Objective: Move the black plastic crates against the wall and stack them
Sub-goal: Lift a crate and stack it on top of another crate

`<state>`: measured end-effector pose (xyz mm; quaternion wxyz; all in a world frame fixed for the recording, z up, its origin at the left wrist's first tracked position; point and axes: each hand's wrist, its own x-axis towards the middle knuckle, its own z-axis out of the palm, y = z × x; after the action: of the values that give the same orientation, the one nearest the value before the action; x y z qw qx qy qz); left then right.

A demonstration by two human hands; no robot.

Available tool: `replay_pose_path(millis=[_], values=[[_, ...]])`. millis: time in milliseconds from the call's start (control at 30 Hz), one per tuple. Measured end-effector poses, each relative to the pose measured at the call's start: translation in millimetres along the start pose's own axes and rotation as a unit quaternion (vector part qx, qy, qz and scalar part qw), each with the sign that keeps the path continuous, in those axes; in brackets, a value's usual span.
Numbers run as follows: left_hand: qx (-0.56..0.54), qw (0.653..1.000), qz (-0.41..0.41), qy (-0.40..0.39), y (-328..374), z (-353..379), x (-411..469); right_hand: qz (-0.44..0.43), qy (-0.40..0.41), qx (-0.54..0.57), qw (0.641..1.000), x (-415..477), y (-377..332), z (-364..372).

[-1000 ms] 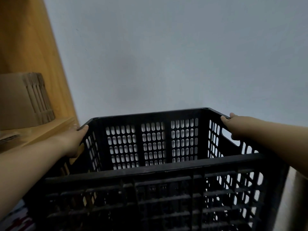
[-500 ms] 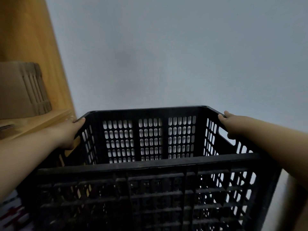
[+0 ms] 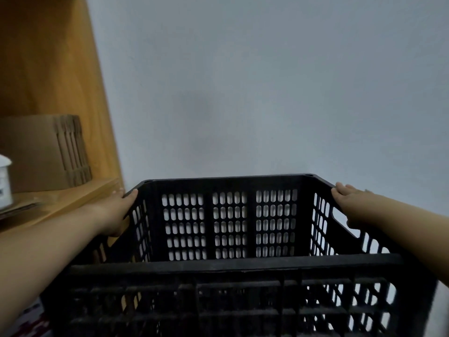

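A black plastic crate (image 3: 230, 266) with slotted walls fills the lower half of the head view, its far wall close to the pale grey wall (image 3: 267, 93). My left hand (image 3: 116, 212) grips the crate's left rim near the far corner. My right hand (image 3: 349, 200) holds the right rim above a handle cut-out. Inside, the crate looks empty. Whatever it rests on is hidden below the frame.
A wooden shelf unit (image 3: 48, 69) stands at the left, touching the crate's side. On its shelf sit a cardboard box (image 3: 43, 152) and a white container (image 3: 4, 181). Patterned floor (image 3: 31, 322) shows at the bottom left.
The crate with both hands on it has shifted slightly up and toward the wall in the view; the white container has come into sight at the left.
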<state>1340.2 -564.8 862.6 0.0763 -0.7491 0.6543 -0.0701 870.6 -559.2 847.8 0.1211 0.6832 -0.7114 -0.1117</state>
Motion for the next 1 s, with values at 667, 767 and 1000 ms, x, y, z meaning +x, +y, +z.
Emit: replay_pose_path(millis=[667, 767, 1000], values=[[0.024, 0.999, 0.008, -0.027, 1.0, -2.5, 1.2, 0.021, -0.022, 0.028, 0.999, 0.6, 0.2, 1.7], [0.028, 0.999, -0.001, -0.027, 3.2, -6.7, -5.6, 0.027, -0.018, 0.044, 0.999, -6.6, 0.5, 0.1], [0.043, 0.999, 0.012, 0.015, 21.7, -37.5, -48.0, 0.008, -0.052, 0.11, 0.993, -39.8, 1.2, -26.0]])
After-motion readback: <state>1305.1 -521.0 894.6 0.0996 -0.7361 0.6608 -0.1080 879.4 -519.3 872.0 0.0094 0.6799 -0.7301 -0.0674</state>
